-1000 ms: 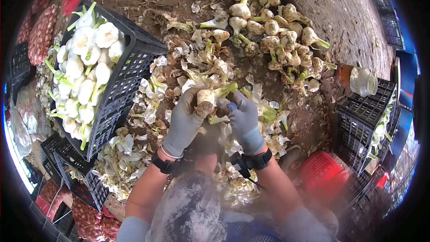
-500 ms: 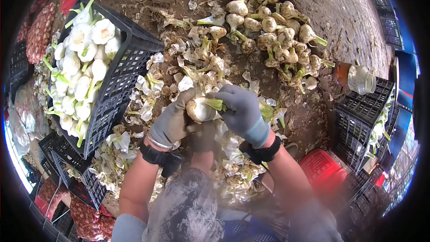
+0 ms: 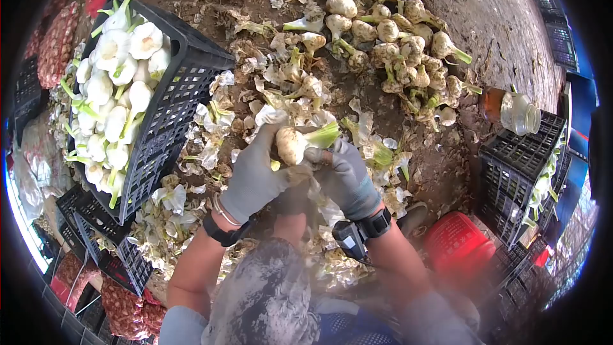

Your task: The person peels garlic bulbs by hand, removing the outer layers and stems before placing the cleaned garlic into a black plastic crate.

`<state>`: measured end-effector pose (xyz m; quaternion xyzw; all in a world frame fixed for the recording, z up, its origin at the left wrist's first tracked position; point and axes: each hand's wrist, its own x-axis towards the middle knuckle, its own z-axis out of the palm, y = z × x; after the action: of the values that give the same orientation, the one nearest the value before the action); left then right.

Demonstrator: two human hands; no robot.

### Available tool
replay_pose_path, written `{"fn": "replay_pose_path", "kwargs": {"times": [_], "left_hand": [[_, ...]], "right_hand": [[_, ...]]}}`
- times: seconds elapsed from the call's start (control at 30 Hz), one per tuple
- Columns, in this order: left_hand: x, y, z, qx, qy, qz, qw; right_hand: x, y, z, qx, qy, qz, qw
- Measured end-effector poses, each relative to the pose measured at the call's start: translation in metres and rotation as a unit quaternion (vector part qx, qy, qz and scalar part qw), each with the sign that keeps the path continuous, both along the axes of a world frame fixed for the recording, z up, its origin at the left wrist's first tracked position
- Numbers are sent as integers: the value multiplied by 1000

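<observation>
Both hands wear grey gloves and meet at the middle of the head view. My left hand [image 3: 255, 176] wraps round a garlic bulb [image 3: 292, 146], whose cut green stem points up to the right. Just right of the bulb, my right hand [image 3: 343, 176] is closed, thumb against fingers, pinching a strip of loose skin [image 3: 315, 185] below the stem. Unpeeled garlic bulbs [image 3: 412, 51] lie heaped on the ground beyond, with papery skins [image 3: 214, 121] scattered around the hands.
At the left, a black crate [image 3: 185, 67] holds white peeled bulbs. A glass jar [image 3: 520, 115] rests by a black crate [image 3: 511, 169] on the right, near a red bucket [image 3: 458, 243]. Red mesh sacks [image 3: 59, 48] lie at the far left.
The bulb has turned, so its stem now points up to the right and is uncovered. My right hand has moved down off the stem; my left hand has opened out around the bulb's side.
</observation>
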<state>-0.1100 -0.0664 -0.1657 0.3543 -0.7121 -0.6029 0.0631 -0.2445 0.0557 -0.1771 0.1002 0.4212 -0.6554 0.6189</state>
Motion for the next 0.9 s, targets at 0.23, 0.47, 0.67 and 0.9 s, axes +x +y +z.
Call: {"fn": "replay_pose_path", "kwargs": {"times": [0.23,0.47,0.67,0.9], "left_hand": [[14,0,0,382,64,39,921],[8,12,-6,449,122,77,882],[-10,14,6,255,46,20,966],[-22,-4,4,376,158,152,900]], "right_hand": [[-22,6,24,66,165,185,967],[-9,14,7,72,282,41,956],[8,12,22,75,246,-9,966],[9,11,16,78,226,-24,971]]}}
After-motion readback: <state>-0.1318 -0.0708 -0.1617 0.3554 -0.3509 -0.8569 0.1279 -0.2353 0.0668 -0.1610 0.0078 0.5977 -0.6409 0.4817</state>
